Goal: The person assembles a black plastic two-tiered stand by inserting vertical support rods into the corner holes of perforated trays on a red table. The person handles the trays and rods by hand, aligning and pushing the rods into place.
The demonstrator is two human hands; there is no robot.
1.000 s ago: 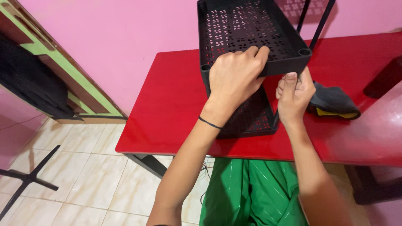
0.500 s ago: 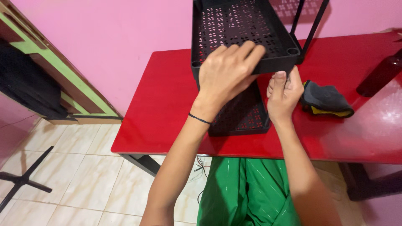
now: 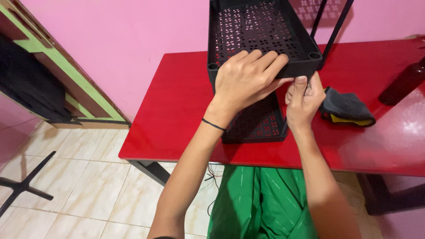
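Observation:
A black plastic rack with perforated shelves stands on the red table. Its upper shelf sits above a lower shelf. My left hand lies over the near rim of the upper shelf, fingers curled along its front edge. My right hand is just below that rim at the right, fingertips pinched against the shelf's underside by the corner post socket. What the right fingers pinch is hidden.
A dark grey cloth with a yellow side lies right of the rack. A dark bottle stands at the far right. Thin black rods lean behind the rack. Pink wall behind; tiled floor and a black stand base at left.
The view has shifted, so the rack and table now sit more to the left and nearer. Both hands stay at the upper shelf's front edge; the left fingers have slid slightly along the rim.

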